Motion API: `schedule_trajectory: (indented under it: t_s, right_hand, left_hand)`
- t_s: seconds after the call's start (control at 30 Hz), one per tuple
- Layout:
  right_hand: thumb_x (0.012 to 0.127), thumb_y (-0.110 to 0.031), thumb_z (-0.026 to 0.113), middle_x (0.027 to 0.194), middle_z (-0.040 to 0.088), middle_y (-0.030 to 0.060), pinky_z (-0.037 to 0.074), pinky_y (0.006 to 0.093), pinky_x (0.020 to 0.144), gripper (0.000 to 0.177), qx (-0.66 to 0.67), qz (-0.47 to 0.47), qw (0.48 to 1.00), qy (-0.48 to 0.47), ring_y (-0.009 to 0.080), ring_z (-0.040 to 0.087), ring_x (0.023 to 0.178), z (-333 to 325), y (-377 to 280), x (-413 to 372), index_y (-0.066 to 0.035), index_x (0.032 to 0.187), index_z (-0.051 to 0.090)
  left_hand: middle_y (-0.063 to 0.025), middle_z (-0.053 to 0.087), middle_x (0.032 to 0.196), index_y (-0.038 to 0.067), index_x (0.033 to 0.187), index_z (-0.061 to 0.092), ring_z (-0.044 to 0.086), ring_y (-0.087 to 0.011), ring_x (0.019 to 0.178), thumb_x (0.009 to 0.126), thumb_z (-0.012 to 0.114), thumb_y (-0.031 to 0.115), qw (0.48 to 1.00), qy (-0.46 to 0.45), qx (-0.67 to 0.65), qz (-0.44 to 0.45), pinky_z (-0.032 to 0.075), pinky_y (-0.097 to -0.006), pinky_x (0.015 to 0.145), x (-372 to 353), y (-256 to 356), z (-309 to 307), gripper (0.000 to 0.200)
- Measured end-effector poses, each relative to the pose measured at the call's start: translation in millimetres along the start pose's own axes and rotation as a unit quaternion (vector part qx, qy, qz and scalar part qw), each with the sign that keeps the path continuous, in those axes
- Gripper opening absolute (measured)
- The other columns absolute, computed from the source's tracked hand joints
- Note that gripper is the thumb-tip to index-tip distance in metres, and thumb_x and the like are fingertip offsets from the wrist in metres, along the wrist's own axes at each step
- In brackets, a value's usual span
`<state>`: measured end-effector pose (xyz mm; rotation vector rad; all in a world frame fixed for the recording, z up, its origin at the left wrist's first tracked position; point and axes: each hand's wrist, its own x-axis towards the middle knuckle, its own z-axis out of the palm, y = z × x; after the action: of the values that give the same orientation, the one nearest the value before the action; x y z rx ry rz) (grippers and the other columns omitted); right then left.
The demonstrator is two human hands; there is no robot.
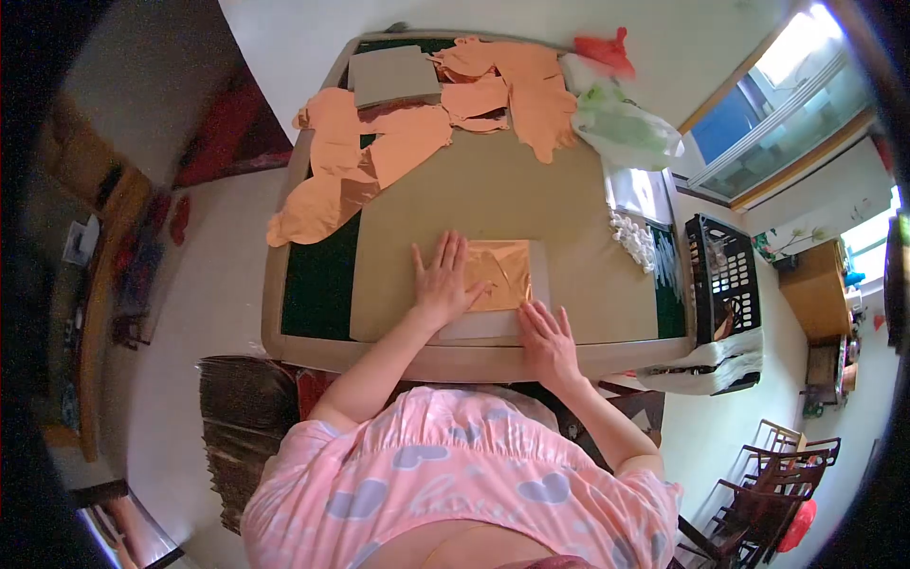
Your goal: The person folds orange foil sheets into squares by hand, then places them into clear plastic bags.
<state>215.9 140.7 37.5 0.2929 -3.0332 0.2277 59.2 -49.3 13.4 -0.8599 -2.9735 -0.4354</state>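
Nearest is a pink top [455, 484]; beyond, a copper-coloured sheet [510, 270] lies on white paper [474, 328] on the table [607, 359]. The left hand [443, 284], spread, and right hand [548, 343], loosely extended, grip nothing. Apparently smoothing; light, even pressure is called for.

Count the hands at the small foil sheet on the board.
2: the left hand lies flat over the left edge of the foil sheet, and the right hand is at its lower right corner. Both show plainly.
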Motion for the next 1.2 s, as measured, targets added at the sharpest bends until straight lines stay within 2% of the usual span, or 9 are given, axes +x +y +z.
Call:
schedule_trajectory:
  t_s: [0.1, 0.2, 0.23, 0.33, 0.53, 0.67, 0.83, 1.03, 1.2]
  right_hand:
    - [0.083, -0.015, 0.053, 0.137, 0.045, 0.0119, 0.025, 0.0497, 0.109, 0.048, -0.038, 0.055, 0.998, 0.022, 0.0278, 0.038, 0.131, -9, 19, -5, -0.006, 0.130, 0.049]
    - [0.083, -0.013, 0.054, 0.120, 0.055, 0.0130, 0.038, 0.0464, 0.097, 0.036, 0.105, 0.125, 0.985, 0.049, 0.0318, 0.048, 0.115, -26, 29, 12, -0.005, 0.119, 0.056]
    - [0.084, -0.013, 0.054, 0.101, 0.058, 0.0128, 0.043, 0.0448, 0.084, 0.023, 0.075, 0.146, 0.982, 0.094, 0.0335, 0.052, 0.097, -17, 37, 23, -0.005, 0.106, 0.058]
    - [0.086, -0.011, 0.053, 0.086, 0.055, 0.0168, 0.044, 0.0443, 0.076, 0.011, 0.071, 0.174, 0.962, 0.197, 0.0361, 0.052, 0.087, -1, 49, 55, -0.004, 0.093, 0.057]
    - [0.085, -0.011, 0.055, 0.083, 0.054, 0.0160, 0.042, 0.0450, 0.072, 0.009, 0.135, 0.183, 0.928, 0.297, 0.0359, 0.051, 0.081, 31, 60, 65, -0.003, 0.083, 0.055]
    - [0.083, -0.012, 0.056, 0.083, 0.053, 0.0151, 0.040, 0.0448, 0.073, 0.010, 0.157, 0.191, 0.926, 0.287, 0.0348, 0.050, 0.082, 27, 57, 63, -0.003, 0.081, 0.053]
    - [0.081, -0.010, 0.057, 0.082, 0.054, 0.0143, 0.042, 0.0434, 0.072, 0.008, 0.137, 0.182, 0.926, 0.301, 0.0338, 0.052, 0.081, 31, 61, 63, -0.003, 0.082, 0.055]
    - [0.079, -0.010, 0.060, 0.079, 0.056, 0.0152, 0.044, 0.0418, 0.070, 0.010, 0.128, 0.201, 0.916, 0.323, 0.0337, 0.053, 0.079, 34, 59, 61, -0.002, 0.080, 0.056]
    - [0.080, -0.013, 0.059, 0.084, 0.057, 0.0144, 0.045, 0.0446, 0.075, 0.009, 0.159, 0.215, 0.913, 0.308, 0.0345, 0.054, 0.083, 32, 55, 57, -0.004, 0.083, 0.058]
  left_hand:
    - [-0.0158, 0.017, 0.153, 0.002, 0.145, 0.021, 0.013, -0.0279, 0.143, 0.085, 0.050, 0.058, 1.000, 0.019, 0.001, 0.008, 0.004, -0.0676, 0.107, -1, -3, 2, 0.088]
    - [-0.0150, 0.020, 0.153, 0.002, 0.145, 0.023, 0.015, -0.0270, 0.143, 0.083, 0.053, 0.056, 0.999, 0.051, 0.005, 0.015, 0.007, -0.0670, 0.108, 0, -2, 5, 0.087]
    - [-0.0152, 0.019, 0.153, 0.002, 0.145, 0.023, 0.014, -0.0272, 0.143, 0.083, 0.053, 0.056, 0.999, 0.051, 0.005, 0.016, 0.007, -0.0668, 0.108, 0, -2, 3, 0.087]
    - [-0.0151, 0.016, 0.154, 0.002, 0.146, 0.020, 0.014, -0.0274, 0.143, 0.083, 0.053, 0.055, 1.000, 0.006, 0.019, 0.006, 0.007, -0.0663, 0.108, 1, -2, -3, 0.088]
    - [-0.0125, 0.010, 0.156, 0.004, 0.148, 0.012, 0.008, -0.0259, 0.144, 0.082, 0.053, 0.055, 0.995, -0.093, 0.039, -0.015, 0.003, -0.0657, 0.109, 2, 2, -11, 0.092]
    - [-0.0123, 0.009, 0.156, 0.004, 0.148, 0.015, 0.003, -0.0223, 0.145, 0.083, 0.052, 0.056, 0.995, -0.087, 0.044, -0.020, 0.005, -0.0655, 0.109, -1, 4, -11, 0.091]
    - [-0.0115, 0.013, 0.155, 0.002, 0.147, 0.017, 0.008, -0.0222, 0.144, 0.085, 0.048, 0.059, 0.998, -0.067, 0.010, -0.014, 0.006, -0.0656, 0.109, -3, 5, -17, 0.090]
    - [-0.0104, 0.018, 0.155, 0.004, 0.147, 0.019, 0.011, -0.0226, 0.144, 0.087, 0.039, 0.064, 0.998, -0.019, 0.061, -0.005, 0.007, -0.0645, 0.109, 0, -1, 11, 0.088]
    - [-0.0092, 0.016, 0.155, 0.005, 0.147, 0.020, 0.010, -0.0214, 0.144, 0.087, 0.038, 0.065, 0.999, -0.025, 0.035, -0.009, 0.006, -0.0643, 0.109, -3, -3, 14, 0.087]
